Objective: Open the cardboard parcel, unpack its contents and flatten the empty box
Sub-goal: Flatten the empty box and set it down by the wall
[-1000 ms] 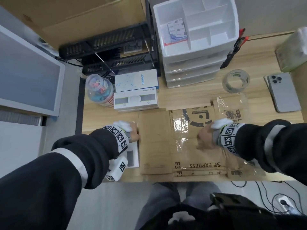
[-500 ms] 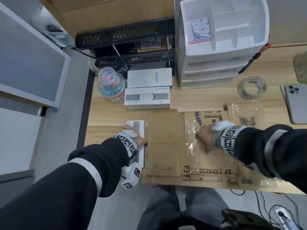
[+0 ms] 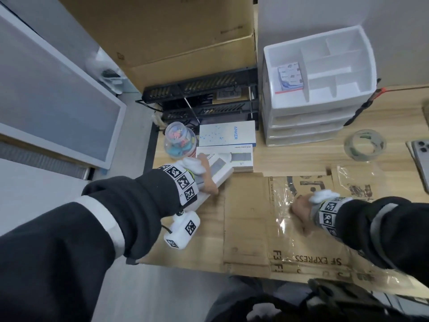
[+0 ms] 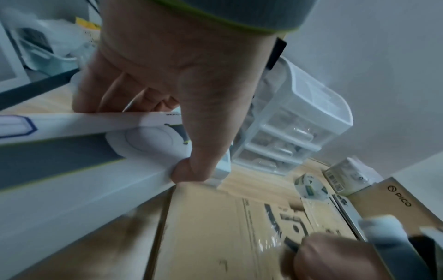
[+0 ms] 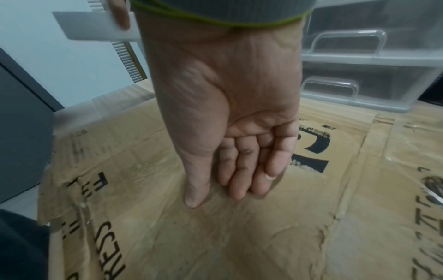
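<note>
Head view: left hand (image 3: 205, 176) gripping white box (image 3: 220, 171); right hand (image 3: 300, 209) loosely curled on flattened cardboard (image 3: 246, 219).

Left hand (image 4: 177, 91) around white box (image 4: 72, 166)

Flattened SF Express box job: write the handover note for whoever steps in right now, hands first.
Left hand: grips a long white product box, carrying it toward the two white boxes stacked at the back of the desk.
Right hand: fingers loosely curled, thumb tip on the flattened cardboard box, holding nothing.
Done: parcel opened, emptied and laid flat on the wooden desk, clear tape still stuck across it.
Left: probably set the white box down with the others; press down any flap that lifts.
</note>
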A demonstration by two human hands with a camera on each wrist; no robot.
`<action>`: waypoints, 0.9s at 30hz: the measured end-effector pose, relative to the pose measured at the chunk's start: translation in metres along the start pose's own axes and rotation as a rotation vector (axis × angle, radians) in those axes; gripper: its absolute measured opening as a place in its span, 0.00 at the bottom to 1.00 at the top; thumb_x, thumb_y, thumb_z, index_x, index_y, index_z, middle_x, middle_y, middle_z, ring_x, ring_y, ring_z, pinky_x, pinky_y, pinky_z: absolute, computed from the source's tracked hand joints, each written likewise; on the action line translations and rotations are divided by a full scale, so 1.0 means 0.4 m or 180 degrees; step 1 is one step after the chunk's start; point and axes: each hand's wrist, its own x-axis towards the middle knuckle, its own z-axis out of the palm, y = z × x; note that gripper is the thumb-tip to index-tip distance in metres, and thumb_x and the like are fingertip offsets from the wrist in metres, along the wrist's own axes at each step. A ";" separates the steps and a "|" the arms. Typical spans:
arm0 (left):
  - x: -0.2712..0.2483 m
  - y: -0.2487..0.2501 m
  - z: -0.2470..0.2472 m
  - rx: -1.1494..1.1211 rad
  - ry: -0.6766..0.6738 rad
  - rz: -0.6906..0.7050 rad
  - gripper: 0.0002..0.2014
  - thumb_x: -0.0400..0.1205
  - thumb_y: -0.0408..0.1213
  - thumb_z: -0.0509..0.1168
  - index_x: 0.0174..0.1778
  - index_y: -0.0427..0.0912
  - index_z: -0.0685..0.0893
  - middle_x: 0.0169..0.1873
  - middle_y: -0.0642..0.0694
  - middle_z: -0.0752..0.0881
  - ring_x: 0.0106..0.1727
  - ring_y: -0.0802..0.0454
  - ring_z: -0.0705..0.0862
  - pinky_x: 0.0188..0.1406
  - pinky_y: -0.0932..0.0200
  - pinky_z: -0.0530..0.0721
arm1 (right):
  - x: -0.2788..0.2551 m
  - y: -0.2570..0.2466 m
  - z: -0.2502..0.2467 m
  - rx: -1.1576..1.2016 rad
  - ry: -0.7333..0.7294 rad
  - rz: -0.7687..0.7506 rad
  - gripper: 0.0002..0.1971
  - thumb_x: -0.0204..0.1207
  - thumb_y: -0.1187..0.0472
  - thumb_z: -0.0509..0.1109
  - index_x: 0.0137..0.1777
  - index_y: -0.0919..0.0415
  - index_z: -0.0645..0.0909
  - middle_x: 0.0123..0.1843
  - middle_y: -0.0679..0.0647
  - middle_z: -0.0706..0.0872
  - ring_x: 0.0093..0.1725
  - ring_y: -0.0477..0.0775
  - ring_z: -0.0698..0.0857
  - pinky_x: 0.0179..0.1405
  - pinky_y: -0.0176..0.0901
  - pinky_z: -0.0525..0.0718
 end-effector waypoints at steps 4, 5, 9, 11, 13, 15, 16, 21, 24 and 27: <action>0.023 0.054 -0.119 0.0333 0.0257 0.0362 0.34 0.70 0.54 0.78 0.62 0.40 0.69 0.42 0.48 0.79 0.34 0.53 0.76 0.28 0.57 0.70 | 0.000 0.014 0.022 0.0422 0.0216 -0.0050 0.15 0.82 0.54 0.67 0.65 0.58 0.82 0.56 0.51 0.87 0.56 0.50 0.86 0.60 0.41 0.85; 0.043 0.068 -0.133 0.0375 0.0297 0.0440 0.36 0.69 0.53 0.79 0.64 0.40 0.69 0.46 0.47 0.80 0.35 0.52 0.77 0.27 0.57 0.70 | 0.008 0.022 0.024 0.0477 0.0226 -0.0101 0.13 0.83 0.56 0.67 0.64 0.58 0.83 0.53 0.50 0.86 0.52 0.49 0.85 0.58 0.39 0.85; 0.118 0.116 -0.185 0.0458 0.0141 0.0712 0.43 0.65 0.47 0.80 0.70 0.41 0.65 0.58 0.41 0.76 0.53 0.40 0.82 0.46 0.45 0.86 | 0.015 0.041 0.011 0.0726 0.0168 -0.0055 0.11 0.81 0.58 0.68 0.60 0.59 0.85 0.40 0.48 0.82 0.44 0.48 0.84 0.36 0.32 0.82; 0.151 0.130 -0.195 0.0531 0.0145 0.0779 0.45 0.62 0.46 0.81 0.71 0.44 0.65 0.58 0.41 0.74 0.59 0.36 0.80 0.53 0.39 0.86 | 0.017 0.051 -0.002 0.0735 0.0109 -0.0134 0.10 0.81 0.58 0.68 0.57 0.59 0.85 0.34 0.47 0.80 0.38 0.46 0.84 0.28 0.30 0.78; 0.189 0.146 -0.178 0.0601 0.0131 0.0830 0.44 0.64 0.44 0.81 0.73 0.44 0.65 0.60 0.41 0.74 0.61 0.36 0.79 0.49 0.43 0.85 | 0.023 0.059 -0.006 0.0752 0.0038 -0.0217 0.08 0.80 0.57 0.69 0.54 0.59 0.86 0.31 0.47 0.80 0.32 0.43 0.82 0.24 0.29 0.75; 0.218 0.162 -0.158 0.0661 0.0267 0.0774 0.42 0.67 0.41 0.80 0.74 0.45 0.66 0.64 0.40 0.75 0.62 0.36 0.80 0.43 0.48 0.78 | 0.032 0.068 -0.001 0.0825 0.0019 -0.0246 0.08 0.79 0.57 0.71 0.53 0.59 0.86 0.30 0.47 0.81 0.31 0.43 0.82 0.25 0.28 0.76; 0.230 0.165 -0.153 0.0666 0.0357 0.0765 0.40 0.68 0.39 0.79 0.74 0.46 0.67 0.65 0.40 0.75 0.63 0.36 0.79 0.43 0.48 0.76 | 0.036 0.071 0.002 0.0873 0.0022 -0.0266 0.07 0.79 0.57 0.71 0.52 0.59 0.86 0.31 0.47 0.82 0.32 0.44 0.83 0.26 0.28 0.77; 0.293 0.168 -0.142 0.0676 0.0401 0.0700 0.37 0.72 0.32 0.74 0.77 0.45 0.67 0.68 0.38 0.74 0.69 0.34 0.76 0.46 0.47 0.74 | 0.049 0.074 0.010 0.0844 0.0050 -0.0235 0.10 0.79 0.57 0.72 0.36 0.53 0.78 0.29 0.48 0.80 0.28 0.40 0.80 0.28 0.30 0.79; 0.308 0.171 -0.133 0.0720 0.0449 0.0695 0.32 0.74 0.31 0.71 0.74 0.43 0.69 0.66 0.38 0.76 0.66 0.35 0.78 0.44 0.49 0.73 | 0.044 0.073 0.005 0.0722 0.0024 -0.0218 0.11 0.80 0.56 0.72 0.36 0.53 0.78 0.28 0.47 0.80 0.27 0.39 0.78 0.27 0.29 0.78; 0.322 0.164 -0.135 0.0656 0.0411 0.0761 0.33 0.70 0.29 0.71 0.72 0.42 0.69 0.65 0.38 0.76 0.64 0.35 0.78 0.45 0.49 0.78 | 0.043 0.071 -0.004 0.0593 -0.0007 -0.0203 0.13 0.80 0.54 0.71 0.34 0.53 0.78 0.26 0.47 0.79 0.26 0.40 0.78 0.31 0.31 0.79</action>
